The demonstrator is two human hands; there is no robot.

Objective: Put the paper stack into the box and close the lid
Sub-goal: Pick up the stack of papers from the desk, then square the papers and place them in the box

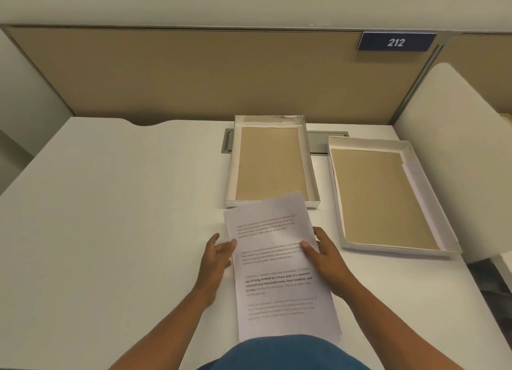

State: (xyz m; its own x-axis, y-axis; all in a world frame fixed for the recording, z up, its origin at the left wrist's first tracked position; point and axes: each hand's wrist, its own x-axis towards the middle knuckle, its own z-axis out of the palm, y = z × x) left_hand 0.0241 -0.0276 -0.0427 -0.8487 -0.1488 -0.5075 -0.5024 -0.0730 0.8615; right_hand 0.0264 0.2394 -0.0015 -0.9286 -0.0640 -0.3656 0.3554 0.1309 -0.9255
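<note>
White paper stack [279, 261] gripped by left hand [214, 261] and right hand [325, 256], print blurred, near edge hidden.

Desk [110, 203] layout: paper stack [279, 267] lies at the near edge, centre-right, its far corner overlapping the near wall of the box [271, 161] just behind it. Left hand [217, 258] at the stack's left edge, right hand [325, 254] at its right edge — thumb on top of the sheets. Lid [388, 197] lies to the right of the box, apart from it, inside up. Cable hatch [327, 142] behind both, partly under the box. Partition [194, 73] along the desk's far edge — number plate [396, 41] at its upper right.
</note>
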